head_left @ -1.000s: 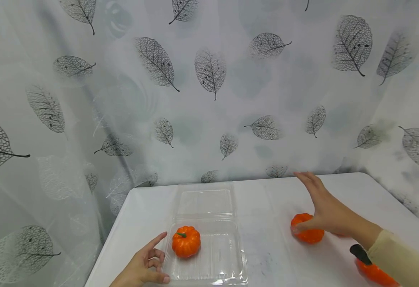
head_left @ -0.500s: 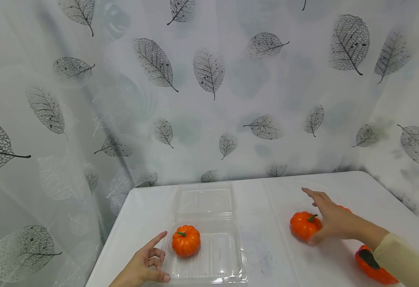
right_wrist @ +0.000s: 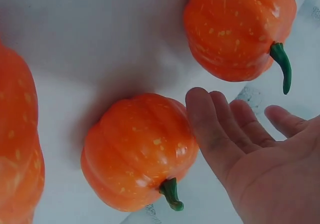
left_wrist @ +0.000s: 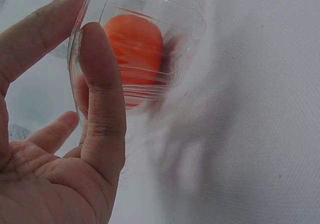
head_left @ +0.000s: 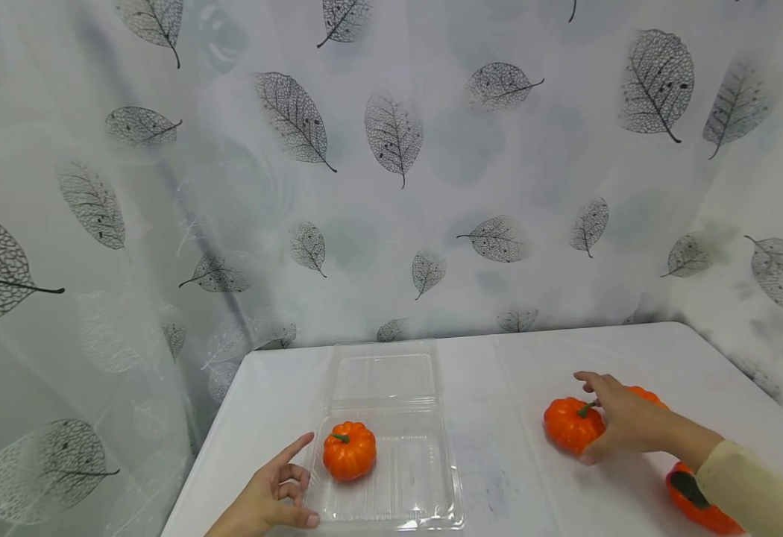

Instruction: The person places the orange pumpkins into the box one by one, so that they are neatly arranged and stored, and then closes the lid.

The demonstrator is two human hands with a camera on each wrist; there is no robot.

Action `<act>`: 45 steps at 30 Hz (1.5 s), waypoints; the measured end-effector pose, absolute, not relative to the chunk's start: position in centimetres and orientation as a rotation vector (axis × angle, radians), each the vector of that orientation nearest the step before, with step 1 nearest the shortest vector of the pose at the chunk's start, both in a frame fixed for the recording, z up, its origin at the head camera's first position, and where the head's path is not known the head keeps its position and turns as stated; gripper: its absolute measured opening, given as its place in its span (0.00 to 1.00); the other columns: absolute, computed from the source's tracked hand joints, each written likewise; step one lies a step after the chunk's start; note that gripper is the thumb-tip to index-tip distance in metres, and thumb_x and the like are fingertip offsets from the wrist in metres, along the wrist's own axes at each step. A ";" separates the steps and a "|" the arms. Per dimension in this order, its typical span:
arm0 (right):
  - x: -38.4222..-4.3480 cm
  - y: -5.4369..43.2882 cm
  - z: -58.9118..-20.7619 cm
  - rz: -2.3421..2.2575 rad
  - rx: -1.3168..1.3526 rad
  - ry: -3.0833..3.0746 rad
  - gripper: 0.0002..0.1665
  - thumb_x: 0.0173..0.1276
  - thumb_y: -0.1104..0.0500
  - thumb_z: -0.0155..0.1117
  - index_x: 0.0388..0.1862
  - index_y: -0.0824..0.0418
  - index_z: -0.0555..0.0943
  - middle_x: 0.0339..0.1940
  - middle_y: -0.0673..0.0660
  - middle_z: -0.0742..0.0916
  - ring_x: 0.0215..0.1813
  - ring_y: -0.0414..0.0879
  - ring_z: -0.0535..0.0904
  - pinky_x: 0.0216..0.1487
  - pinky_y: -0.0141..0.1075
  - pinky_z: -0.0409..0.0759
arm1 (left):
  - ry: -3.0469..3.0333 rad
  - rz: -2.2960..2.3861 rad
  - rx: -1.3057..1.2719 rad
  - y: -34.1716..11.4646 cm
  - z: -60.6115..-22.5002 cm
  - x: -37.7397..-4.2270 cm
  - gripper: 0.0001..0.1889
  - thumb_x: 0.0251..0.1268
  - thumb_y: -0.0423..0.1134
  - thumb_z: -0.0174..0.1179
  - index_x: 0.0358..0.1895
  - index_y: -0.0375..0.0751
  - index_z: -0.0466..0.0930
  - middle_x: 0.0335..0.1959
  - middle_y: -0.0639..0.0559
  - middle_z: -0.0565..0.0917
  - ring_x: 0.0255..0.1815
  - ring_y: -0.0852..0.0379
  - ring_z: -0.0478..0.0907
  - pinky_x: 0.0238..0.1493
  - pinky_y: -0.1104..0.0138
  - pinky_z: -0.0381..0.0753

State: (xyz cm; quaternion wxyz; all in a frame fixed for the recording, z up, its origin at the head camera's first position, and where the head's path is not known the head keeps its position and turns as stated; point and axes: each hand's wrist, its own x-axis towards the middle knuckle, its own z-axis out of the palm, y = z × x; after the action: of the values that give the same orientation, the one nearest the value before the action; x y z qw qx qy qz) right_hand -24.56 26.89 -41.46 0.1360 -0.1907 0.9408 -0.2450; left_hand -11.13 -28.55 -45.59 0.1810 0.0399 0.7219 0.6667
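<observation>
My left hand (head_left: pixel 264 492) holds the left side of a clear plastic clamshell container (head_left: pixel 418 477); the left wrist view shows its fingers (left_wrist: pixel 102 93) at the thin rim. An orange toy pumpkin (head_left: pixel 349 451) with a green stem sits inside. My right hand (head_left: pixel 623 418) hovers with spread fingers among more orange pumpkins, gripping none. Its thumb is beside the nearest pumpkin (head_left: pixel 569 425), and another pumpkin (head_left: pixel 648 395) is partly hidden behind the hand. In the right wrist view, a fingertip lies right at the edge of the middle pumpkin (right_wrist: pixel 142 154).
The container's lid (head_left: pixel 385 377) lies folded back towards the far edge of the white table (head_left: pixel 485 418). Another pumpkin (head_left: pixel 696 507) lies near my right sleeve (head_left: pixel 754 485), partly covered by it. A leaf-patterned curtain (head_left: pixel 391 216) hangs behind the table.
My right hand has moved lower and to the right from over the near pumpkin, uncovering its stem and part of the pumpkin behind. The left hand and container have stayed put.
</observation>
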 end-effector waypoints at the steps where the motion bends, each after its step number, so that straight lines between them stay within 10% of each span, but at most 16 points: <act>1: -24.6 26.9 -41.6 -0.707 -0.548 2.729 0.72 0.39 0.45 0.88 0.74 0.70 0.57 0.64 0.71 0.73 0.58 0.65 0.75 0.51 0.58 0.81 | 2.041 1.882 0.114 -28.6 -45.6 -11.1 0.58 0.50 0.25 0.75 0.81 0.31 0.42 0.38 0.48 0.73 0.30 0.60 0.73 0.37 0.71 0.79; 45: -24.5 24.2 -43.6 -0.783 -0.442 2.709 0.54 0.40 0.49 0.88 0.66 0.63 0.72 0.55 0.63 0.77 0.53 0.58 0.76 0.54 0.63 0.77 | 2.092 1.850 0.130 -28.5 -45.4 -11.1 0.57 0.51 0.26 0.75 0.80 0.31 0.44 0.38 0.48 0.74 0.30 0.60 0.73 0.36 0.72 0.77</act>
State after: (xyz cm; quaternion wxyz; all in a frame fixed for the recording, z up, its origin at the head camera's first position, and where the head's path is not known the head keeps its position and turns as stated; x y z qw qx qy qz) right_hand -24.55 24.18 -43.57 0.1433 -0.1533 0.9393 -0.2714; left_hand -11.08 -28.50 -45.41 0.1722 0.0459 0.7371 0.6518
